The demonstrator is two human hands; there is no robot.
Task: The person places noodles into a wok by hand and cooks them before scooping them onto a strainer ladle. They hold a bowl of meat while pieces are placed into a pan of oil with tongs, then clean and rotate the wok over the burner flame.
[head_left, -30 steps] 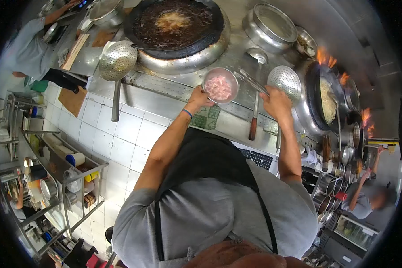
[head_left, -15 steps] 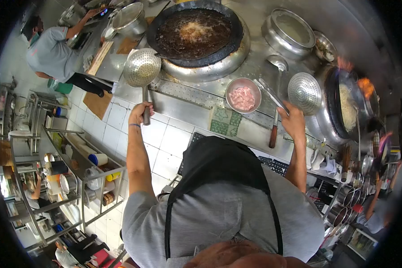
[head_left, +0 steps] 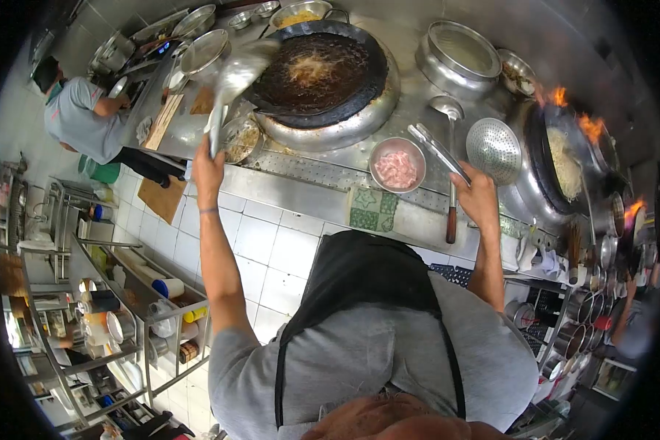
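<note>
My left hand point(head_left: 208, 169) is closed around the handle of a perforated skimmer point(head_left: 243, 67). The skimmer is tilted and blurred, its head close to the left rim of a large wok point(head_left: 315, 103) of dark, bubbling oil. A metal bowl point(head_left: 251, 152) with bits of food in it stands just below the skimmer. My right hand point(head_left: 479, 196) grips metal tongs point(head_left: 440, 152), whose tips point toward a small bowl point(head_left: 375, 176) of raw sliced meat point(head_left: 396, 169). Beside that hand a ladle point(head_left: 452, 209) with a wooden handle lies on the stove top.
Another skimmer point(head_left: 494, 150) lies to the right, beside a wok of noodles point(head_left: 565, 165) with flames point(head_left: 591, 128) behind. A lidded pot point(head_left: 459, 62) stands at the back. A green patterned cloth point(head_left: 372, 210) lies at the front edge. A co-worker point(head_left: 88, 114) stands far left.
My left hand has raised and tilted the skimmer up toward the wok, uncovering the bowl beneath it. My right hand still holds the tongs in nearly the same place.
</note>
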